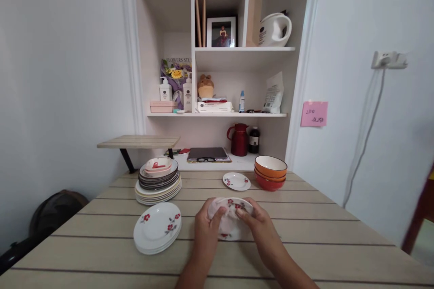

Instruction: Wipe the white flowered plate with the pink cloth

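Note:
Over the middle front of the table, both hands hold up a small white plate point(240, 204) with red flowers, tilted toward me. My left hand point(207, 223) is closed round its left edge, the thumb pressing a pale pinkish cloth point(222, 221) against the plate's face. At the right rim, my right hand point(259, 223) grips with the thumb on the face and the fingers behind. Below them a flowered plate point(233, 235) shows in part, mostly covered. Left of my hands stands a stack of white flowered plates point(158, 223). Another small flowered plate point(236, 181) lies flat beyond.
Orange and red bowls point(270, 174) stand stacked at the back right. A tall pile of plates point(158, 189) topped with square dishes point(158, 166) is at the back left. Behind are a small raised shelf point(139, 142), a laptop point(207, 153), glasses and a red jug point(239, 140).

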`<move>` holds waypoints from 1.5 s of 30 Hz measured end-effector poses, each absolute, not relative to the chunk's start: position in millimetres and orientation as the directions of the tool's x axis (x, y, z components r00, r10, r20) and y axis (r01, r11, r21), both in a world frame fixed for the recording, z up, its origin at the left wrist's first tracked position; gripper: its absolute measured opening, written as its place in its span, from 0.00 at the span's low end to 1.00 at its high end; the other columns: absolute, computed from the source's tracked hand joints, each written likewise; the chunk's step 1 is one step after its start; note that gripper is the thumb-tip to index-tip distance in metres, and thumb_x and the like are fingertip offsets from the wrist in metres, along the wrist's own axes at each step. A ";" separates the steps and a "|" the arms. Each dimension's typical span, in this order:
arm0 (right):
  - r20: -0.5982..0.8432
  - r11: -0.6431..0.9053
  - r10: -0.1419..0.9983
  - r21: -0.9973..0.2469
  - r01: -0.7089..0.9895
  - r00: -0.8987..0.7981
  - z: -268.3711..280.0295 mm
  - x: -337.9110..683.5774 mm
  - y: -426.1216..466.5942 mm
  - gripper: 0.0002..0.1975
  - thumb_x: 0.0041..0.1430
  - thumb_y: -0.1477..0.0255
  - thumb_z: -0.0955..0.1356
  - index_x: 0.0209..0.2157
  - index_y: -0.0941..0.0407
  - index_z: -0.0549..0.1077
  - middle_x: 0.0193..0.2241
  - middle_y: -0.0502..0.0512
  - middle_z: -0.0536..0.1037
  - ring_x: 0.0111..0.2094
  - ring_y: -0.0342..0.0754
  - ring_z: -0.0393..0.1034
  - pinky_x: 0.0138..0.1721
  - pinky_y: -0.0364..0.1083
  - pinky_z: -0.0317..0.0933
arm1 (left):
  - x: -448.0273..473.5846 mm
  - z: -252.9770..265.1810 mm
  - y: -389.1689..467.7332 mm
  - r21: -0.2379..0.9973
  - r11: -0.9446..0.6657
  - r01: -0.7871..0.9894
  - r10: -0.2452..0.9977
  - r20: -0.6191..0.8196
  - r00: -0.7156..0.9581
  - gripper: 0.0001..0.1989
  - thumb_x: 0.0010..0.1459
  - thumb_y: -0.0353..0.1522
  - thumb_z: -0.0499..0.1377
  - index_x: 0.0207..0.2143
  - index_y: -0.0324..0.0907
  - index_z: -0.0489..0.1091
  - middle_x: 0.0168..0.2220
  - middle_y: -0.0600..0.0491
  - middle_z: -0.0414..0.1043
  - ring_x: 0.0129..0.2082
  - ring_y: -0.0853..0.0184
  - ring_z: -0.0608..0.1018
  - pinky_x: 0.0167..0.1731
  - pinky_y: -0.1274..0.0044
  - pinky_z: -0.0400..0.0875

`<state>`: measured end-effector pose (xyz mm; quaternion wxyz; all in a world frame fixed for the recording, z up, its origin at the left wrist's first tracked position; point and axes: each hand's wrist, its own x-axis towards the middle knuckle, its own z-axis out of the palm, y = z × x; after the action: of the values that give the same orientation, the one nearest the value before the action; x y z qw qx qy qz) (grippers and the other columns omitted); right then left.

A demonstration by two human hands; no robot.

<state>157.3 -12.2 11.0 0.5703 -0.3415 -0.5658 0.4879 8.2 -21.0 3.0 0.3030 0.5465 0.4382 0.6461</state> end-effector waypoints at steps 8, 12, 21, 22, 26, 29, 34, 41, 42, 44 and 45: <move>0.271 0.246 0.962 -0.906 -0.345 -0.025 9.2 154.2 -11.9 0.16 0.50 0.63 0.73 0.39 0.56 0.76 0.35 0.55 0.80 0.35 0.52 0.71 0.39 0.47 0.64 | 10.3 -3.6 -14.0 0.935 -0.347 -0.066 0.912 0.320 -0.257 0.21 0.48 0.46 0.65 0.36 0.38 0.75 0.32 0.48 0.79 0.31 0.63 0.77 0.34 0.77 0.72; 0.267 0.240 0.963 -0.897 -0.370 -0.022 10.9 152.9 -12.9 0.17 0.50 0.63 0.73 0.41 0.56 0.76 0.37 0.56 0.81 0.37 0.53 0.73 0.40 0.48 0.64 | 12.2 -6.2 -12.4 0.936 -0.315 -0.155 0.929 0.271 -0.253 0.23 0.47 0.47 0.66 0.36 0.37 0.75 0.32 0.48 0.79 0.31 0.64 0.77 0.33 0.76 0.72; 0.186 0.100 0.974 -0.861 -0.498 -0.127 7.9 149.8 -5.7 0.23 0.49 0.62 0.74 0.47 0.56 0.73 0.38 0.58 0.81 0.37 0.55 0.75 0.39 0.50 0.67 | 16.3 3.0 -23.5 0.943 -0.320 -0.090 0.903 0.275 -0.329 0.23 0.49 0.47 0.65 0.37 0.37 0.76 0.34 0.46 0.80 0.34 0.61 0.79 0.36 0.74 0.73; 0.215 0.149 0.971 -0.888 -0.435 -0.106 9.3 151.9 -6.2 0.22 0.51 0.62 0.73 0.46 0.56 0.73 0.38 0.58 0.80 0.38 0.55 0.75 0.40 0.50 0.67 | 16.7 3.7 -24.5 0.938 -0.344 -0.050 0.886 0.307 -0.348 0.22 0.49 0.47 0.65 0.37 0.37 0.76 0.34 0.45 0.80 0.34 0.60 0.79 0.36 0.74 0.73; 0.441 0.444 0.895 -0.895 -0.037 0.063 12.3 160.7 -7.6 0.17 0.56 0.63 0.70 0.45 0.55 0.73 0.40 0.57 0.79 0.40 0.55 0.73 0.43 0.51 0.67 | 15.8 1.4 -24.0 0.908 -0.408 0.096 0.831 0.412 -0.373 0.19 0.53 0.44 0.63 0.39 0.38 0.76 0.37 0.45 0.80 0.35 0.59 0.80 0.38 0.72 0.74; 0.645 0.614 0.758 -0.755 0.231 0.096 12.0 164.2 -8.5 0.19 0.59 0.66 0.67 0.52 0.52 0.70 0.51 0.59 0.75 0.49 0.57 0.70 0.49 0.56 0.65 | 11.3 -3.8 -20.0 0.864 -0.450 0.226 0.768 0.503 -0.395 0.17 0.53 0.42 0.63 0.40 0.40 0.76 0.38 0.45 0.80 0.36 0.59 0.80 0.40 0.70 0.75; 0.824 0.735 0.562 -0.462 0.496 -0.066 11.1 165.9 -8.9 0.21 0.62 0.74 0.64 0.56 0.48 0.67 0.57 0.57 0.70 0.58 0.56 0.64 0.56 0.58 0.61 | 2.7 -8.6 -15.9 0.731 -0.538 0.420 0.630 0.680 -0.376 0.13 0.56 0.39 0.62 0.40 0.42 0.76 0.38 0.47 0.80 0.38 0.60 0.80 0.42 0.68 0.75; 0.889 0.693 0.446 -0.267 0.669 -0.107 15.1 170.7 -9.6 0.22 0.60 0.80 0.63 0.53 0.47 0.70 0.54 0.59 0.71 0.53 0.58 0.67 0.52 0.59 0.62 | 5.3 -7.6 -20.0 0.330 -0.655 0.680 0.467 0.884 0.021 0.08 0.58 0.30 0.58 0.40 0.45 0.75 0.35 0.50 0.79 0.34 0.61 0.79 0.36 0.69 0.74; 0.887 0.699 0.442 -0.248 0.670 -0.132 16.5 170.4 -10.7 0.20 0.60 0.80 0.63 0.50 0.48 0.72 0.52 0.59 0.73 0.51 0.57 0.68 0.51 0.59 0.62 | 5.6 -7.5 -20.5 0.307 -0.656 0.690 0.451 0.892 0.032 0.08 0.58 0.29 0.58 0.40 0.45 0.75 0.34 0.50 0.79 0.34 0.61 0.79 0.35 0.70 0.74; 0.868 0.718 0.460 -0.241 0.653 -0.186 18.5 169.5 -12.7 0.13 0.60 0.79 0.64 0.43 0.50 0.74 0.44 0.57 0.78 0.45 0.55 0.71 0.48 0.56 0.63 | 5.6 -7.8 -20.8 0.287 -0.657 0.697 0.431 0.901 0.035 0.08 0.58 0.28 0.59 0.40 0.45 0.74 0.33 0.51 0.79 0.33 0.62 0.79 0.34 0.71 0.73; 0.853 0.726 0.480 -0.257 0.637 -0.203 19.0 169.0 -13.6 0.11 0.60 0.78 0.65 0.41 0.50 0.74 0.40 0.55 0.79 0.42 0.54 0.72 0.45 0.53 0.64 | 5.4 -8.1 -20.8 0.288 -0.661 0.693 0.431 0.902 0.035 0.08 0.57 0.29 0.59 0.39 0.45 0.74 0.33 0.51 0.78 0.32 0.62 0.78 0.33 0.72 0.73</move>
<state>169.0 -13.6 19.0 0.5170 -0.3619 -0.7720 -0.0762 5.4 -20.8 -8.1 -0.1150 0.7103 0.3956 0.5708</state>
